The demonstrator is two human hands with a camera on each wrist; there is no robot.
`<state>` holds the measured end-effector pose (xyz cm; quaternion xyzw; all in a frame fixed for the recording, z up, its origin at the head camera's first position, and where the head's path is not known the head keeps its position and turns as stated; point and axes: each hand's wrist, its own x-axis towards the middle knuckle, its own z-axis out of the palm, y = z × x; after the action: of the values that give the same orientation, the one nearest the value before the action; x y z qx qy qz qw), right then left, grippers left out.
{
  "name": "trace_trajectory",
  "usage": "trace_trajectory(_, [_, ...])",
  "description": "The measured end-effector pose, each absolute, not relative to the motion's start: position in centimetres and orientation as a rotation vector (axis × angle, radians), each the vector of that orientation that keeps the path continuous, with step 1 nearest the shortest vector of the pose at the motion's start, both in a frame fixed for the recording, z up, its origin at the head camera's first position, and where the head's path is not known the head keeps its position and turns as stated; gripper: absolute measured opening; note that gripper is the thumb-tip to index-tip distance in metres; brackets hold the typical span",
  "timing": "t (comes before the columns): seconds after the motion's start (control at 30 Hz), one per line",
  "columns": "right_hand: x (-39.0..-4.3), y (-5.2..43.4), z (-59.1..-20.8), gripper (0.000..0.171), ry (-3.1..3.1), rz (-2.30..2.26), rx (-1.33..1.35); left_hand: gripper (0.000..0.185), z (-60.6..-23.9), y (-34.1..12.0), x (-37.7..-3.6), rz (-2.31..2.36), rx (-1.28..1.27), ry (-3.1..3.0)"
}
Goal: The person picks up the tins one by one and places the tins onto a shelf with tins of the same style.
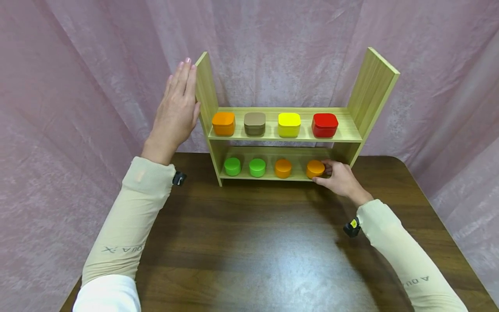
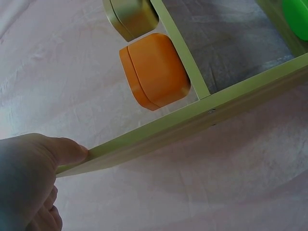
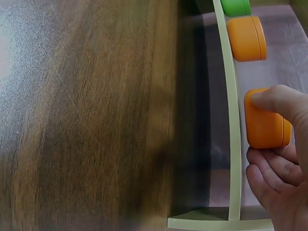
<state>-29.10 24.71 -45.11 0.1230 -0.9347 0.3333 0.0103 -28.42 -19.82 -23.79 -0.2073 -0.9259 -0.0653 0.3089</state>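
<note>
A light wooden two-tier shelf (image 1: 286,140) stands at the table's far side. With its fingers straight, my left hand (image 1: 175,110) rests against the outer side of the left panel (image 1: 206,86); in the left wrist view, the thumb (image 2: 70,150) touches the panel's edge. At the right end of the lower tier, my right hand (image 1: 343,180) holds an orange round tin (image 1: 315,169). The right wrist view has the thumb on one side of that tin (image 3: 264,125) and the fingers against another. A second orange tin (image 1: 283,168) stands to its left.
Two green round tins (image 1: 232,166) stand at the lower tier's left. Along the upper tier are an orange box (image 1: 224,124), a brown box (image 1: 254,124), a yellow box (image 1: 289,125) and a red box (image 1: 325,125). A pink curtain (image 1: 280,52) hangs behind the brown table (image 1: 249,234).
</note>
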Motion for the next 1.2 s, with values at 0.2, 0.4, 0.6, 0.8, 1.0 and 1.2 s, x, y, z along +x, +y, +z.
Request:
trace_trajectory(0.2, [-29.1, 25.1, -45.5, 0.067, -2.924, 1.026, 0.366, 0.076, -23.8, -19.6, -28.4, -0.173, -0.55, -2.449])
trace_trajectory(0.4, [-28.9, 25.2, -45.8, 0.065, -2.9, 1.005, 0.383, 0.076, -23.9, -19.4, -28.5, -0.178, -0.557, -2.442])
trace_trajectory(0.6, [-28.9, 25.1, -45.7, 0.063, -2.905, 1.003, 0.394, 0.077, -23.8, -19.4, -28.5, -0.171, -0.554, -2.452])
trace_trajectory(0.8, [-28.9, 24.9, -45.5, 0.067, -2.938, 0.973, 0.421, 0.078, -23.9, -19.7, -28.4, -0.151, -0.55, -2.45])
trace_trajectory(1.0, [-27.3, 25.1, -44.4, 0.077, -2.977, 0.907, 0.468, 0.079, -24.3, -20.1, -28.4, -0.119, -0.535, -2.435])
trace_trajectory(1.2, [-24.2, 25.4, -42.6, 0.085, -2.999, 0.715, 0.602, 0.089, -25.6, -21.1, -27.9, -0.249, -0.466, -2.473])
